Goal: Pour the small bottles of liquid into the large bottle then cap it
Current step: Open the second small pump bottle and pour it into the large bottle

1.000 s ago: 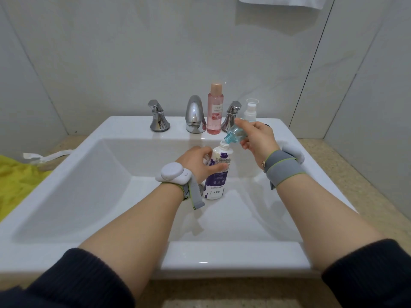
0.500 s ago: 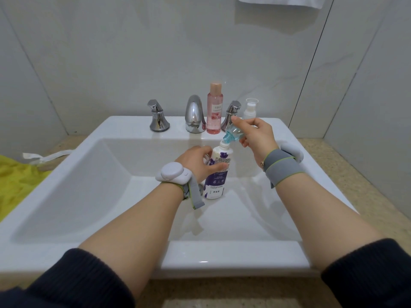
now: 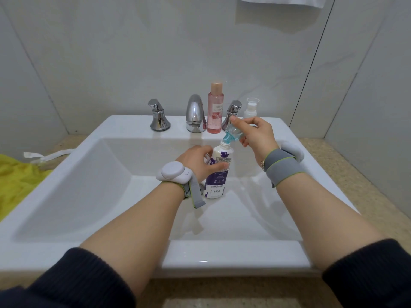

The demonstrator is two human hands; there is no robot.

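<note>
A large white bottle with a purple label stands upright and uncapped in the white sink. My left hand grips its body from the left. My right hand holds a small blue-tinted bottle upside down, its threaded neck pointing into the large bottle's mouth. On the sink ledge behind stand a tall pink bottle and a small white bottle with a clear cap. No loose cap for the large bottle is visible.
A chrome faucet and two chrome handles line the sink's back ledge. A yellow cloth lies on the counter at left. Tiled walls close in behind and at right. A white towel hangs above.
My right hand has tipped the small blue bottle steeper, moving it from a slant to nearly upside down over the large bottle's mouth. The left hand and large bottle have stayed put.
</note>
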